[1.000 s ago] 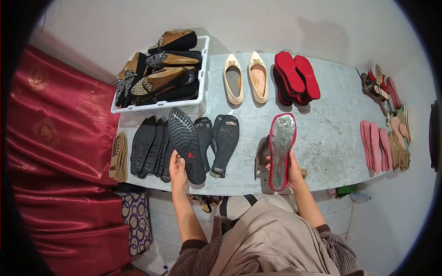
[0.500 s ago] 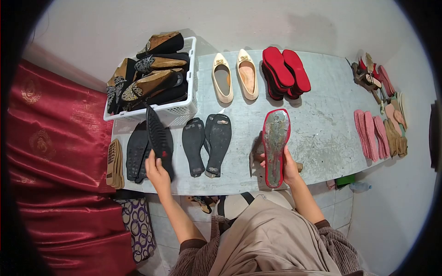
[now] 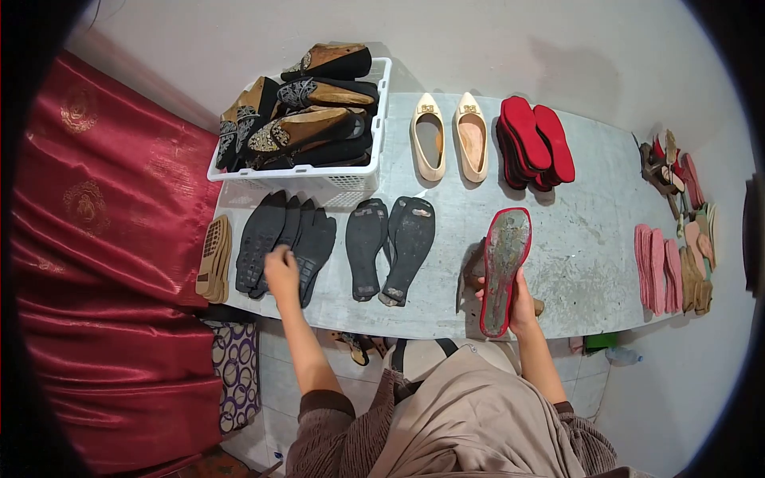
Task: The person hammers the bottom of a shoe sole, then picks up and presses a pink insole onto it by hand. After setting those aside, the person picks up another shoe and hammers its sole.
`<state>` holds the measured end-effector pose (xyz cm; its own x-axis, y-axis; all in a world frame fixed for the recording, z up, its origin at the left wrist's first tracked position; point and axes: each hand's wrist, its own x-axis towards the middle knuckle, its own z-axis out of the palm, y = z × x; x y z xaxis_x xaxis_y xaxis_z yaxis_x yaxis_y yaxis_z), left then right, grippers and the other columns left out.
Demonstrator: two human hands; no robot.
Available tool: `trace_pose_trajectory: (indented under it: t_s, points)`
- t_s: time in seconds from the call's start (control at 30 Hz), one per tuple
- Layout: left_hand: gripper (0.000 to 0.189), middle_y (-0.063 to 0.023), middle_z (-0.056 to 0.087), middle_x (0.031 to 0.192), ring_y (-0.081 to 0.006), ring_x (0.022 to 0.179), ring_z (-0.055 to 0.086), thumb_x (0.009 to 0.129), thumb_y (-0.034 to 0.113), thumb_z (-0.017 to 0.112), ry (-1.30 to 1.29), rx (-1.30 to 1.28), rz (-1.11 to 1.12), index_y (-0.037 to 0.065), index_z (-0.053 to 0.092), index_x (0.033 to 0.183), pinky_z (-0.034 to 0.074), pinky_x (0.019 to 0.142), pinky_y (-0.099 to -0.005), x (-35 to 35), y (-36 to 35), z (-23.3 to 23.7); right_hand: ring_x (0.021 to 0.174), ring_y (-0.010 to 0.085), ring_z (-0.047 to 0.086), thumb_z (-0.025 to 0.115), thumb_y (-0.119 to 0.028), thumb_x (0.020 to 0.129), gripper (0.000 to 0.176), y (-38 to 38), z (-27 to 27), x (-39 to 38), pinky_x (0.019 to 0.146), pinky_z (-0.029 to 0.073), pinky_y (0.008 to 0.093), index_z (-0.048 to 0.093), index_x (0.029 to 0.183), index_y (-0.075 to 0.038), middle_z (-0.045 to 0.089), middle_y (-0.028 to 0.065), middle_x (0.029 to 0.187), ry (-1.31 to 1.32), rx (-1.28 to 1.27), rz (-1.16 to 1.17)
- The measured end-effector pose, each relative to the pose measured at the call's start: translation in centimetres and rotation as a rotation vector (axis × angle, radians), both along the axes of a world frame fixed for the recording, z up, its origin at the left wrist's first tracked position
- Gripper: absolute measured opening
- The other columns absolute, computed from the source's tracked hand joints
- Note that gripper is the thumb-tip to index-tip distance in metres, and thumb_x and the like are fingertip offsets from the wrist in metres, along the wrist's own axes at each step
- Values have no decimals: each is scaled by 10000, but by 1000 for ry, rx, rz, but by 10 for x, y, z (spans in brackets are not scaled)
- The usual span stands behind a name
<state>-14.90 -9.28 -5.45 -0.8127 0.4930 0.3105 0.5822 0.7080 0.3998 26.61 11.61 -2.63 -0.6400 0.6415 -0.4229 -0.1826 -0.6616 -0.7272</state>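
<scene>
On the black soles (image 3: pixel 283 243), the left hand (image 3: pixel 281 272) rests.

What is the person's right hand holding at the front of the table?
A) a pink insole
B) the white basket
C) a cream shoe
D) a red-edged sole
D: the right hand is closed around the lower part of the red-edged sole, holding it up at the near edge of the table; the cream shoes lie farther back, untouched.
</scene>
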Motion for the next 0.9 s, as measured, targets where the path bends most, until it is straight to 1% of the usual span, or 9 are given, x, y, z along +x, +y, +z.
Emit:
trace_pose_trajectory:
  t_s: [0.07,0.17,0.27,0.33,0.47,0.53,0.6,0.73,0.9]
  points:
    - [431,-145,551,1152,-324,1039,535,792,241,640,31,-132,209,159,529,1201,439,831,-436,-24,1,20,824,244,627,241,-590,920,686,1,1,-1,730,513,360,427,1264,-25,595,169,1076,-7,-16,-10]
    - [540,-97,483,1251,-295,1124,478,811,258,634,-5,-236,159,226,426,1308,405,875,-466,-74,-21,-12,817,244,630,239,-589,921,681,1,3,-3,726,513,360,428,1265,-32,597,166,1075,-23,21,-1]
    - [509,-76,434,1316,-288,1192,427,817,290,632,-102,-467,291,238,460,1293,391,883,-484,-60,-10,5,837,226,619,249,-592,920,696,3,4,-3,738,499,342,428,1273,-19,592,167,1091,-21,16,13]
    - [448,-73,520,1230,-308,1133,488,845,289,602,-49,-432,280,212,490,1272,407,866,-468,-66,-14,-4,836,222,618,251,-586,923,688,3,3,-2,738,498,340,435,1265,-19,592,165,1088,-26,5,-11]
    - [382,-95,639,930,-318,830,621,900,229,542,32,-24,136,143,486,1267,481,754,-421,-62,-23,-2,835,223,618,252,-583,924,684,4,6,-4,741,499,342,438,1262,-19,593,166,1083,-30,-1,-19]
    - [398,-97,624,977,-260,826,627,904,183,540,-1024,652,-104,110,444,1282,520,714,-377,-3,-10,54,831,227,619,250,-577,928,678,4,5,-3,746,499,343,441,1259,-17,593,167,1080,-18,-1,-17]
    - [430,-98,595,1041,-221,865,612,894,164,553,-1251,909,-255,86,407,1290,543,716,-351,41,2,71,833,229,620,249,-574,929,676,5,2,-5,750,500,344,442,1257,-16,593,166,1080,2,-10,-13]
    - [472,-92,542,1145,-229,935,585,879,180,568,-1278,969,-350,106,383,1307,552,756,-430,92,20,79,840,233,624,251,-570,930,676,4,2,-11,763,504,348,445,1253,-10,592,165,1078,17,-36,11]
    - [505,-85,542,1138,-219,944,587,877,156,574,-1431,1003,-378,114,353,1329,559,744,-404,133,46,88,862,235,622,258,-571,928,674,2,13,-16,774,504,346,435,1265,-14,592,154,1087,72,-26,85]
